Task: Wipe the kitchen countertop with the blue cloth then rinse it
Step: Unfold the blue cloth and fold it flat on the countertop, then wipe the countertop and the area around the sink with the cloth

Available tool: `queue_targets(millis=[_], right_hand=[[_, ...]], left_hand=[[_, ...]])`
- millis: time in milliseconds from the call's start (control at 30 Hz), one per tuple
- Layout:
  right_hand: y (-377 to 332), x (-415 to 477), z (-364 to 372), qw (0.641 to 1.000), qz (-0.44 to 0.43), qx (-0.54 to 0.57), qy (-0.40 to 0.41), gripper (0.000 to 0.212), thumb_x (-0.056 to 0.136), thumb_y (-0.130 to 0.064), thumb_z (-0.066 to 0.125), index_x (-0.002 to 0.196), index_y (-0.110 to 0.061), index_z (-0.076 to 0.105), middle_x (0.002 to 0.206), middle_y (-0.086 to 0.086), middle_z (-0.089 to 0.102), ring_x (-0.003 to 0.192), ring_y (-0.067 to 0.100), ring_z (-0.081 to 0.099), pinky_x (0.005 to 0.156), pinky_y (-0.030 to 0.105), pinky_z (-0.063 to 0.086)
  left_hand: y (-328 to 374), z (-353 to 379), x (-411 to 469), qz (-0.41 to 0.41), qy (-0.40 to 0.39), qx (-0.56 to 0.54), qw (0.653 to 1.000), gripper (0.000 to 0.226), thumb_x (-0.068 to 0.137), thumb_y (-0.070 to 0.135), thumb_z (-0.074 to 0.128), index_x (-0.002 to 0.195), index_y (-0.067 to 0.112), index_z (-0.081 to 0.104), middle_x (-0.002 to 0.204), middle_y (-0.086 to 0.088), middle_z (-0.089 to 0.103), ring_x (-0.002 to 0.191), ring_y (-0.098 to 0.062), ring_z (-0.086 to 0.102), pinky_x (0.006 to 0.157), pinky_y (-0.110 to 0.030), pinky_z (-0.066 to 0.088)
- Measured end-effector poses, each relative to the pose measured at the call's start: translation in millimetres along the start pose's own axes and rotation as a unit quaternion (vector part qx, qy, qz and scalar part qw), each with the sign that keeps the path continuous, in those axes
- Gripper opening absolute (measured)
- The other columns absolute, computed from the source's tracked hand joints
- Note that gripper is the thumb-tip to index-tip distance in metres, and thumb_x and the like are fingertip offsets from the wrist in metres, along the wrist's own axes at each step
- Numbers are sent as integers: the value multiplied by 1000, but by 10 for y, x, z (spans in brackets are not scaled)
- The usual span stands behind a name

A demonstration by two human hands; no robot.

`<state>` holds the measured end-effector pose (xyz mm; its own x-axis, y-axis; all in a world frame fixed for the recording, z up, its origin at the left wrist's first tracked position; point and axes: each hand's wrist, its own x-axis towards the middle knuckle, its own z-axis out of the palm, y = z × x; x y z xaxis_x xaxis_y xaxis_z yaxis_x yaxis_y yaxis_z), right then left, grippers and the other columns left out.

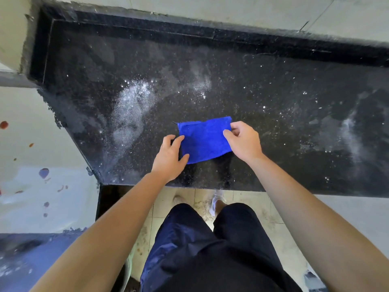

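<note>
In the head view, the folded rectangular blue cloth (205, 140) sits at the centre of the frame, over the black speckled stone countertop (273, 85), a little above the counter's near edge. My right hand (245, 142) has the cloth's right edge pinched between thumb and bent fingers, near the upper right corner. My left hand (169, 159) is at the cloth's lower left corner, fingers spread and loosely bent. Its forefinger touches the left edge and its thumb lies against the bottom corner, but I cannot tell whether it actually grips the fabric.

Smears of white powder (132, 102) cover the counter left of centre, with thinner patches at upper centre and at the far right. Below the counter edge, at the bottom of the frame, are my dark shorts (210, 249), a white shoe (214, 204) and the pale tiled floor (263, 209). At the left edge is a pale surface with red and blue spots (43, 172).
</note>
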<state>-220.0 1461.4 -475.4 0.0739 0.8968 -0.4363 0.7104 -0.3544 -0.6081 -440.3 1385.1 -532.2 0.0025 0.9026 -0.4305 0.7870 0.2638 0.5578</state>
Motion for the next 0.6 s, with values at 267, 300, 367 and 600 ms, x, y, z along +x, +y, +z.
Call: queue_targets(millis=[267,300,367,600], right_hand=[[-276,-158,869,935,-175,-236,-197,37,98,-51,49,120,-26,64,112,3,54,103,23,56,91,43,50],[-266,-162,916,933,-159,-242,-215,47,99,-53,48,134,-24,59,121,4,51,108,24,56,94,44,49],[-224,-167,921,958,-132,-181,-181,48,100,-50,49,139,-24,57,126,3,53,112,24,58,98,42,47],[-6,-143,731,996,34,-81,-35,62,91,-48,62,144,-21,43,138,5,49,123,26,50,93,37,45]], left_hand=[[-456,-343,-144,-42,13,170,984,62,95,38,59,150,18,38,158,-10,26,138,-36,27,106,-55,36],[-497,-350,-169,-37,-7,183,982,64,95,39,58,152,20,36,161,-8,22,141,-35,24,107,-55,34],[-549,-359,-192,-28,-27,195,980,67,96,42,56,154,22,31,164,-6,16,144,-34,20,110,-54,32],[-527,-313,-221,-34,-21,188,981,67,97,43,54,155,22,28,166,-5,10,147,-32,15,114,-55,28]])
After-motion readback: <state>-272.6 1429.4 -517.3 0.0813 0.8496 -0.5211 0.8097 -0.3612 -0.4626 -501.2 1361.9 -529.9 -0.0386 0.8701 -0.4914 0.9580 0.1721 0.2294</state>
